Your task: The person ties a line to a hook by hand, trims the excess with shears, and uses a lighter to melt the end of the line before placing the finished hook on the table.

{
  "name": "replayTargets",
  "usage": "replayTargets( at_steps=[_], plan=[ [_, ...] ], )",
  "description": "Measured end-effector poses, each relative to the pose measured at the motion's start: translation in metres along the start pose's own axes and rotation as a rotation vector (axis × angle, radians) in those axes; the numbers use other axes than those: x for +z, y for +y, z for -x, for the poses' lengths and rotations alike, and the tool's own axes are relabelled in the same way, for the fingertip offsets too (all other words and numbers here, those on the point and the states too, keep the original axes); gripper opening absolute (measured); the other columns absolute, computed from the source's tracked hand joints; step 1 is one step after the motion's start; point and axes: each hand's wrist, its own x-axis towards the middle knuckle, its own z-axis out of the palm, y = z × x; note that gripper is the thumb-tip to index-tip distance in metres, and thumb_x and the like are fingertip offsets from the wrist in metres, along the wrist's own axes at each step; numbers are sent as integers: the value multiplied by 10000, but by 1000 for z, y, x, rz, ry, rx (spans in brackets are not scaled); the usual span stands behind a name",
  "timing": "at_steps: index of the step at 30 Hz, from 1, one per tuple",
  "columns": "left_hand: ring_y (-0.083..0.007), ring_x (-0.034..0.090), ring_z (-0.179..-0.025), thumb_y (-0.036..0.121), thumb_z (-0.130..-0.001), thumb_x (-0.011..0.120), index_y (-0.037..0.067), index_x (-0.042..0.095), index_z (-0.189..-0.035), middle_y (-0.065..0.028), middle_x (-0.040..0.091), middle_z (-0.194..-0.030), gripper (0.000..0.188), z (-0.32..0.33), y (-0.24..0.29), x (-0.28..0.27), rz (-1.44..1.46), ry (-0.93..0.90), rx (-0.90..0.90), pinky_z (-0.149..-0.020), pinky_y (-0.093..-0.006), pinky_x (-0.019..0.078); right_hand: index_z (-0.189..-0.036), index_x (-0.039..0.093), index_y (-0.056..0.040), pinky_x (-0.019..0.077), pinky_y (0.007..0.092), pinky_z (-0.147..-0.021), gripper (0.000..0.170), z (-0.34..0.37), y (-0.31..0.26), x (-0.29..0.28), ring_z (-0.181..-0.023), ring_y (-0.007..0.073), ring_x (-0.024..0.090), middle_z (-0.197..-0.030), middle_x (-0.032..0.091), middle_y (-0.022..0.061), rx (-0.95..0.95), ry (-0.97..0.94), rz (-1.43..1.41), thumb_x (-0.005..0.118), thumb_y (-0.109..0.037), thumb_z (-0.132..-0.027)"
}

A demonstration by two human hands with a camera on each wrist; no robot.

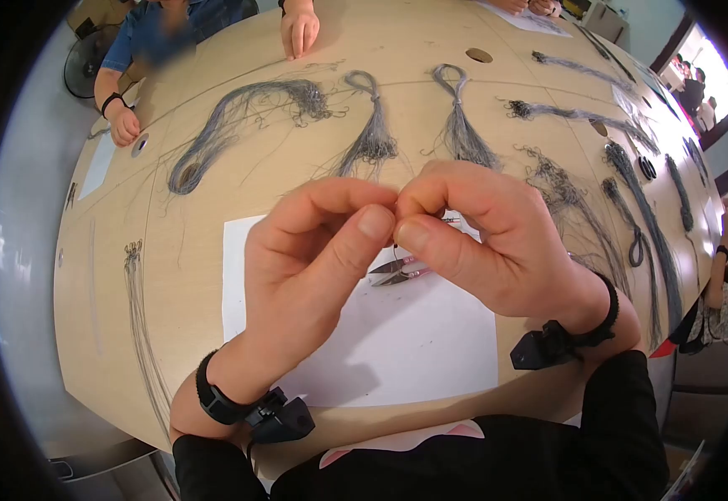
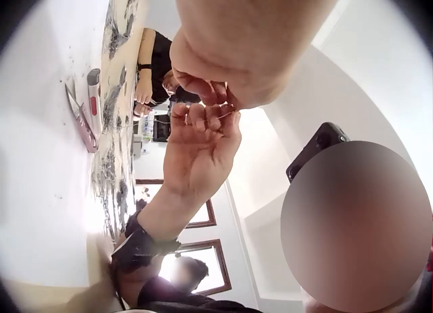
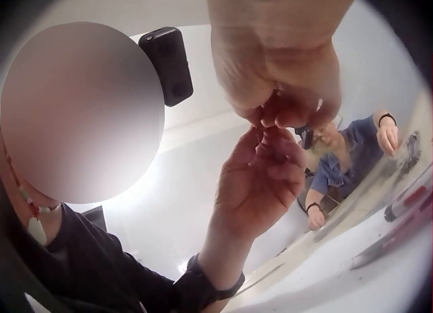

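Currently, a thin strand (image 1: 395, 249) is pinched at the fingertips of the left hand (image 1: 301, 263) and the right hand (image 1: 493, 242), thumb against forefinger on each. The two grips are nearly touching, with neither hand clearly nearer. A short, dark length is seen hanging roughly downward between the thumbs; its full run is hidden by the fingers. The hands are raised above the sheet (image 1: 414, 359) on the bench (image 1: 101, 334). Scissors (image 1: 391, 280) are laid on the sheet beneath the fingertips, blades pointed leftward.
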Motion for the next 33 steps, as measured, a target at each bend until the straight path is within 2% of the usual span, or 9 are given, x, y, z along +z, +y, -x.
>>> replayTargets(
  at_steps=[3,6,12,15,17,23,24,26,33],
  plan=[
    [-60,490,-664,94,-818,521,5,521,-898,-27,559,-750,120,0,3,-1,-56,14,-39,-578,-176,387,-767,510,-7,390,212,-577,71,2,-2,-3,-631,97,481,-693,515,35,-24,-45,124,509,-75,-788],
    [-60,468,-616,119,-826,512,13,514,-856,-26,546,-706,110,-1,8,-1,-27,19,-153,-538,-175,363,-768,510,-21,390,224,-569,55,1,1,-3,-617,117,483,-687,517,39,-127,-25,211,519,-74,-779],
    [-68,463,-594,124,-829,507,12,513,-844,-28,536,-684,113,-1,9,0,-4,-3,-230,-534,-183,370,-769,509,-46,386,260,-554,16,-3,5,-5,-591,173,467,-699,515,38,-389,35,541,521,-51,-759],
    [-69,464,-594,123,-827,511,10,517,-841,-30,536,-683,114,-2,8,0,24,-58,-262,-534,-185,374,-777,512,-28,389,262,-565,26,-4,2,-11,-607,178,476,-708,515,48,-389,26,564,503,-47,-763],
    [-70,465,-596,122,-826,513,10,519,-843,-31,536,-682,114,-3,7,-2,19,-62,-237,-533,-186,376,-791,523,-3,396,254,-585,55,-3,0,-13,-636,165,499,-717,529,63,-195,35,410,496,-41,-762],
    [-66,481,-619,125,-823,520,13,524,-859,-25,543,-713,118,-3,3,-1,5,13,-177,-540,-185,385,-785,565,21,411,236,-618,86,-1,-5,-13,-672,128,534,-726,576,80,51,-55,195,515,-33,-740],
    [-64,487,-628,127,-822,522,14,524,-863,-22,545,-726,120,-3,3,0,-10,34,-160,-544,-183,388,-785,565,21,411,236,-618,86,0,-4,-11,-672,128,534,-726,576,80,51,-57,197,515,-33,-740],
    [-62,492,-636,126,-821,524,15,524,-865,-19,547,-736,119,-3,1,-2,-3,17,-154,-546,-182,390,-753,560,21,414,237,-490,93,0,0,-8,-550,134,518,-613,543,82,-1,14,145,553,-64,-715],
    [-60,491,-637,122,-821,523,17,524,-862,-17,543,-732,113,-3,-1,-2,-4,-10,-164,-543,-179,388,-739,551,17,416,239,-490,82,-1,0,-8,-546,120,513,-613,537,72,-10,4,170,560,-59,-708]
  ],
)
